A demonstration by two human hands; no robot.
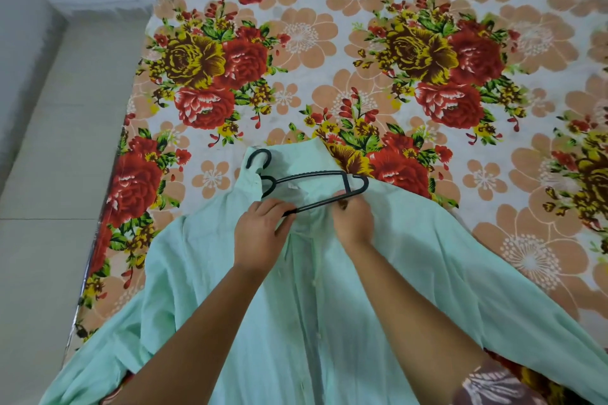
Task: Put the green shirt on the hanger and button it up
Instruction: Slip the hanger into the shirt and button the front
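The pale green shirt (411,266) lies spread on the bed with its collar away from me and its front facing up. A black plastic hanger (316,174) rests across the collar area, its hook (260,156) off to the left, its right end poking out of the neck opening. My left hand (263,230) grips the hanger's lower bar together with the left front edge of the shirt. My right hand (353,219) pinches the right front edge near the collar, against the same bar. The lower placket runs down between my forearms.
The shirt lies on a bed covered by a floral sheet (329,52) with red and yellow roses. The bed's left edge (108,194) borders a pale tiled floor (56,158). A white wall rises at the far left.
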